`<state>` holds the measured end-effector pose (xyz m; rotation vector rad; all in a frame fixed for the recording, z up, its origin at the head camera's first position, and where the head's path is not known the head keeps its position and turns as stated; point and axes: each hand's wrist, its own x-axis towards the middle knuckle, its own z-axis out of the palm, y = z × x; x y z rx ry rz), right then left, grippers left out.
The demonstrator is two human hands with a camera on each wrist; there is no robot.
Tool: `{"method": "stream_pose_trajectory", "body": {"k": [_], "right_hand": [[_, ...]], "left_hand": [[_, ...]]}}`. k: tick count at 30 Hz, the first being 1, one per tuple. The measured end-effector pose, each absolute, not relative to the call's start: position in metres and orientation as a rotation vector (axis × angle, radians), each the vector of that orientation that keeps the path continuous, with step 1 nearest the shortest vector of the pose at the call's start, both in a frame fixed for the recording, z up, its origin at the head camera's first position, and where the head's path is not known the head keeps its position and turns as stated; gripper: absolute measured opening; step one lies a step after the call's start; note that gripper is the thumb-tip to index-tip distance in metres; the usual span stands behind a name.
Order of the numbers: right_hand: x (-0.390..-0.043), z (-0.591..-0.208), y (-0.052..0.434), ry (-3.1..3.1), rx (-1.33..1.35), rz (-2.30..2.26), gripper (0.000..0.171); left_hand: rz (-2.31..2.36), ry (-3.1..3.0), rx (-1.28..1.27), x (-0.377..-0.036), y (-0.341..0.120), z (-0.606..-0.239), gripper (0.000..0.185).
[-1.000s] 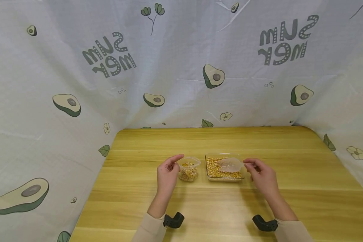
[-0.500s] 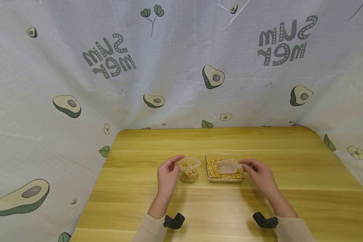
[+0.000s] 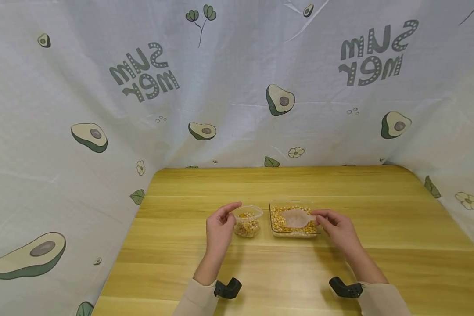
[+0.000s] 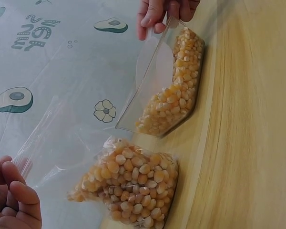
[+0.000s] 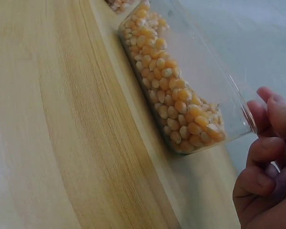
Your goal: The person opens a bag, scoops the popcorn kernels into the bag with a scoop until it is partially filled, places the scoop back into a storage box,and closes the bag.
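My left hand (image 3: 220,226) pinches the top edge of a clear plastic bag (image 3: 246,227), which stands upright on the table with its mouth spread. Corn kernels (image 4: 138,186) fill the bag's lower part. To its right is a clear rectangular container (image 3: 294,235) of loose corn kernels (image 5: 174,102). Between thumb and fingers, my right hand (image 3: 339,229) holds the handle of a translucent white scoop (image 3: 295,218) at the container's right side. The scoop's bowl lies inside the container, low among the kernels; in the right wrist view the container wall blurs it.
The wooden table (image 3: 268,267) stretches out on all sides of the bag and container. A white curtain (image 3: 237,87) with avocado prints hangs behind the table and along its sides. A black wrist mount (image 3: 228,288) sits on each forearm.
The right hand has moved left and slightly down with the scoop, whose bowl now lies farther left and lower in the kernels. The left hand and the bag have stayed in place.
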<state>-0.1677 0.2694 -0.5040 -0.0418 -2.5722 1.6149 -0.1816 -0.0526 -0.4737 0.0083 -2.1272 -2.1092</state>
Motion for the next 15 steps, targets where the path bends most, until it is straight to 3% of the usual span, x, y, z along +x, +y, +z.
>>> {"method": "stream_pose_trajectory", "body": {"k": [15], "right_hand": [[-0.1641, -0.5053, 0.2719, -2.411, -0.129, 1.963, 0.032]], "left_hand": [[-2.115, -2.12, 0.018, -0.1816, -0.05, -0.4714, 0.035]]}}
